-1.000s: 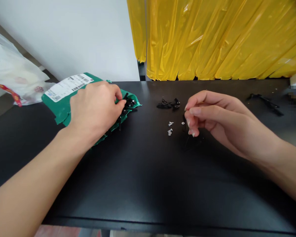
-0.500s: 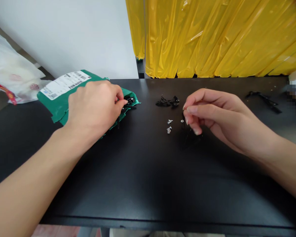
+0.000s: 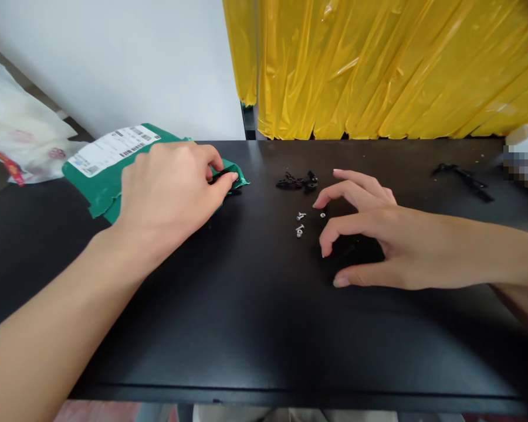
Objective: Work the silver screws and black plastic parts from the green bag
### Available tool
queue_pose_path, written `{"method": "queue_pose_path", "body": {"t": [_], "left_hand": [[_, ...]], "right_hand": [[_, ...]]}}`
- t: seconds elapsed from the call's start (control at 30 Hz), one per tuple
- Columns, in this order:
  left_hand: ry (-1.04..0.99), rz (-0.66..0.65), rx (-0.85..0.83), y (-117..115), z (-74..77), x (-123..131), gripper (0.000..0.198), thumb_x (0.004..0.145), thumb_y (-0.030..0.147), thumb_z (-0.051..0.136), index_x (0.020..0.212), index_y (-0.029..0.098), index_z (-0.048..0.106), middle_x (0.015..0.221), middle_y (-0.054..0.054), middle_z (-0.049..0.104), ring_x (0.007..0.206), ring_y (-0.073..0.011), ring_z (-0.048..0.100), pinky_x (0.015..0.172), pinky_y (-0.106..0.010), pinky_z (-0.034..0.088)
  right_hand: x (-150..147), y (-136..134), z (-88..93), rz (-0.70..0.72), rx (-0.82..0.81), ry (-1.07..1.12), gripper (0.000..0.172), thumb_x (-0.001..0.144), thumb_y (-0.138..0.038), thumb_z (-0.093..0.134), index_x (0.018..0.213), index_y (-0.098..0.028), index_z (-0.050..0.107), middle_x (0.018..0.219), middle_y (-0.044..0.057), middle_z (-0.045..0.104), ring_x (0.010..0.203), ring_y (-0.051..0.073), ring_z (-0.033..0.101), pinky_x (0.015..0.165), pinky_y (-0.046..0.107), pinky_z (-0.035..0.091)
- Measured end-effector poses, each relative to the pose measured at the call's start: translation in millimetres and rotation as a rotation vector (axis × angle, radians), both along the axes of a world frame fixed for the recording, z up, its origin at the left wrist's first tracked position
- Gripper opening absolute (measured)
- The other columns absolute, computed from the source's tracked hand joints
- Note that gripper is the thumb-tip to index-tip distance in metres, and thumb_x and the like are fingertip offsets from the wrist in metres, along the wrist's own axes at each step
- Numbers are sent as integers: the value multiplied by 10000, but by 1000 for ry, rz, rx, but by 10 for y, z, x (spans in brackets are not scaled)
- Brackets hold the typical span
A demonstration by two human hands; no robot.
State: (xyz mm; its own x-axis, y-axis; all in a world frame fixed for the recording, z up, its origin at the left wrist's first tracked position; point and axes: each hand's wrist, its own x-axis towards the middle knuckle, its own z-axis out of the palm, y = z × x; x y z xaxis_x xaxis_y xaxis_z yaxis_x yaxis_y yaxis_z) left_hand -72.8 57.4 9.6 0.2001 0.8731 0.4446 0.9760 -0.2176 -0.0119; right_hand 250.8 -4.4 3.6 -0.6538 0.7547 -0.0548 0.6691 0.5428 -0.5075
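At left, my left hand (image 3: 171,187) is closed at the torn mouth of a green mailer bag (image 3: 88,190), its thumb and fingers pinching the bag there. Small black parts (image 3: 234,191) peek out of that mouth, partly hidden by the thumb. My right hand (image 3: 374,234) hovers palm down over the table, fingers spread and holding nothing. Just left of its fingertips lie several small silver screws (image 3: 300,229) and one little silver nut or washer (image 3: 322,215). Farther back sits a small cluster of black parts (image 3: 297,181).
A long black part (image 3: 464,179) lies on the black table (image 3: 246,328) at the right. A white object (image 3: 525,152), partly blurred, stands at the right edge. White plastic bags (image 3: 30,129) are at far left. Yellow plastic sheeting (image 3: 356,64) and a white panel (image 3: 136,64) border the back.
My right hand has opened from a pinch, fingers spreading and the thumb coming down toward me. My left hand stays at the bag mouth, its thumb shifted slightly right.
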Motion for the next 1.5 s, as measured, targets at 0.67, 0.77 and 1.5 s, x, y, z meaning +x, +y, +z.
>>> {"method": "queue_pose_path", "body": {"t": [0.67, 0.77, 1.5], "left_hand": [[-112, -674, 4, -228, -60, 258, 256, 1100, 276, 612, 1174, 191, 841, 1098, -67, 836, 984, -262, 785, 865, -395, 588], [-61, -684, -58, -216, -85, 264, 352, 1138, 276, 552, 1368, 222, 813, 1518, -98, 749, 1460, -371, 654, 1206, -567, 514], [3, -691, -249, -195, -233, 313, 355, 1168, 281, 500, 1320, 198, 810, 1424, -117, 798, 1319, -335, 750, 1271, -702, 405]], "right_hand": [[-91, 36, -41, -39, 106, 119, 201, 1054, -497, 674, 972, -335, 759, 1405, 52, 688, 1619, 394, 416, 1268, 762, 358], [-123, 84, -119, -175, 336, 138, 206, 1088, -393, 603, 1196, -295, 749, 1396, 99, 728, 1469, 356, 601, 1219, 682, 460], [-153, 171, -213, -280, 424, 38, 329, 1076, -419, 584, 1252, -283, 826, 1334, 114, 809, 1357, 424, 682, 1184, 744, 419]]}}
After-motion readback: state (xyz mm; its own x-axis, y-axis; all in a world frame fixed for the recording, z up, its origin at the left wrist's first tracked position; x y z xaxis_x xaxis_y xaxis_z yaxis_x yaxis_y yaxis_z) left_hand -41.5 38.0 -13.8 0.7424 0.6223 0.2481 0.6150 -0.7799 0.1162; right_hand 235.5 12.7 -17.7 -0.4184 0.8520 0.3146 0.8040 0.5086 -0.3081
